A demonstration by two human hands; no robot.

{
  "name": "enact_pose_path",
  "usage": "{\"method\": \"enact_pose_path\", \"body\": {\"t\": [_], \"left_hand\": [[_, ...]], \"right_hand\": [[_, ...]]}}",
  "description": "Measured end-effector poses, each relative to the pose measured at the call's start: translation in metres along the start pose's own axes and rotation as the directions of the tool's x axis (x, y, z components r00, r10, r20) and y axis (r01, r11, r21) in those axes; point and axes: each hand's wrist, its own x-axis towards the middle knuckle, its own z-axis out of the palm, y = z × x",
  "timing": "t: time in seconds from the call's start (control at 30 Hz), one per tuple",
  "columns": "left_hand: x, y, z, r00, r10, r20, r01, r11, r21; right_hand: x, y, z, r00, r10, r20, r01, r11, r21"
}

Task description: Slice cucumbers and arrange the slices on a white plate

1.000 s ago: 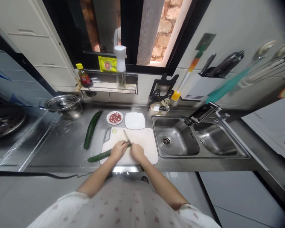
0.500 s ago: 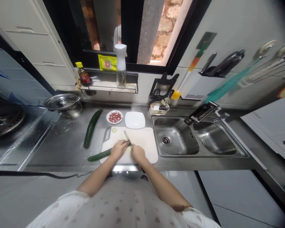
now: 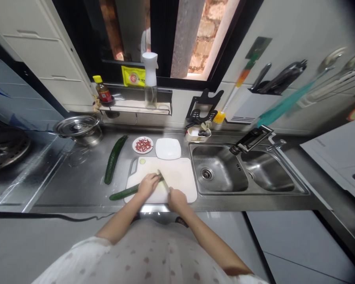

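On a white cutting board (image 3: pixel 180 169), my left hand (image 3: pixel 148 185) is closed over the right end of a green cucumber (image 3: pixel 124 193), whose other end sticks out past the board's left edge. My right hand (image 3: pixel 177 199) grips the handle of a knife (image 3: pixel 165 182). The blade slants up and left, close beside my left fingertips, at the cucumber's end. A pale slice partly shows under the blade. One round cucumber slice (image 3: pixel 142 161) lies near the board's upper left corner. A second, whole cucumber (image 3: pixel 114 159) rests on the counter to the left.
Behind the board stand a small plate of chopped reddish pieces (image 3: pixel 142 152) and a white square plate (image 3: pixel 168 149). A double steel sink (image 3: pixel 219 189) is at the right. A lidded steel pot (image 3: pixel 85 134) sits at the back left, below a shelf with bottles.
My right hand has drawn the knife back toward me and to the right, so the blade tip is lower. My left hand stays on the cucumber.
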Motion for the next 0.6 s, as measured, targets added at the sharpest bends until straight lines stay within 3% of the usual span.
{"method": "enact_pose_path", "body": {"t": [0.43, 0.6], "left_hand": [[0.001, 0.002, -0.003, 1.0, 0.004, 0.029, -0.005, 1.0, 0.023], [0.0, 0.001, -0.003, 1.0, 0.0, 0.029, 0.0, 1.0, 0.018]], "right_hand": [[0.048, -0.023, -0.011, 0.995, -0.039, -0.095, 0.045, 0.997, 0.063], [0.054, -0.026, -0.012, 0.992, -0.053, -0.112, 0.062, 0.995, 0.077]]}}
